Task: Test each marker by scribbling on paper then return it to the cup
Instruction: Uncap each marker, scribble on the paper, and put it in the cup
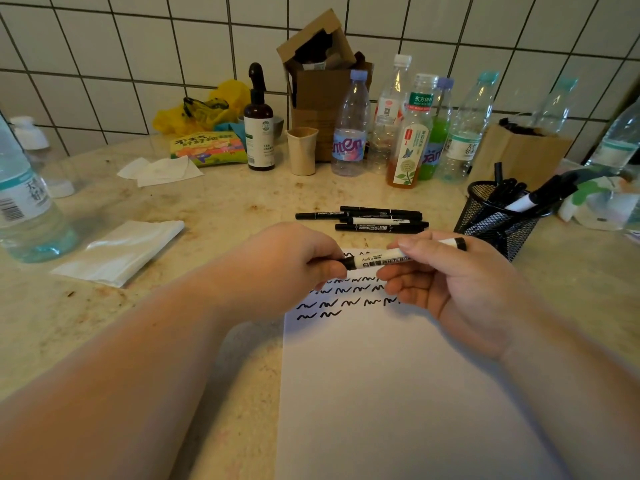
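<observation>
Mid-frame, left hand [294, 261] pinches the whiteboard marker [388, 260] cap, right hand [450, 282] fingers curled round barrel; paper [398, 393] scribbled, four markers [374, 219] await the mesh cup [491, 223].

1. The white marker [388, 260] held between both hands reads "WHITEBO" – the rest is covered by fingers – with "AoWa" in small print above it.
2. The clear bottle with the lilac cap [350, 128] shows "nten" in large pink letters on its blue label (the start of the word curves out of sight).
3. The tea bottle [414, 133] carries Chinese characters, "东方树叶", on a green band.
4. The yellow-green packet [207, 147] bears large Chinese characters, too blurred to read surely.
5. The black markers on the counter [370, 220] have white lettering – too small to make out.
6. The paper [398, 375] holds only black squiggles, no words.
</observation>
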A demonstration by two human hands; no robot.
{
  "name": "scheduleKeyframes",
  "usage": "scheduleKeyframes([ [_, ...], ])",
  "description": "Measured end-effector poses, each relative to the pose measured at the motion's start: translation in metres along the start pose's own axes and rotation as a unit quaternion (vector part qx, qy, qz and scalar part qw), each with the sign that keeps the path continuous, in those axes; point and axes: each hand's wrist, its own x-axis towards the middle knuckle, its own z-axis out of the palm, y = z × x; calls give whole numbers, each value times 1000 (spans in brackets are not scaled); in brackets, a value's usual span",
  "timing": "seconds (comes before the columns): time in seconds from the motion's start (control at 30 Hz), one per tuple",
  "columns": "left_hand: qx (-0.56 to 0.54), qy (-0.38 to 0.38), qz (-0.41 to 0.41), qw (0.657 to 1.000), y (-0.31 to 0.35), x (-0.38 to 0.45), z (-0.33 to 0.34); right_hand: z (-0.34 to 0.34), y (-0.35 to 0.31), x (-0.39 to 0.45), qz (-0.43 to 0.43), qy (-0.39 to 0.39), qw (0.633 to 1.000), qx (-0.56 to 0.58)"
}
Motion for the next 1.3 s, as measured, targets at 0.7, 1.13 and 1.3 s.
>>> scheduleKeyframes([
  [0.7,-58,43,-16,997,3,4,7,-4,-2,0,-102,59,985,-125],
  [1.13,-10,71,-20,997,-1,2,10,-43,-66,-7,-186,340,821,-419],
  [1.3,-7,52,-14,999,0,3,13,-56,-69,1,-128,320,802,-489],
])
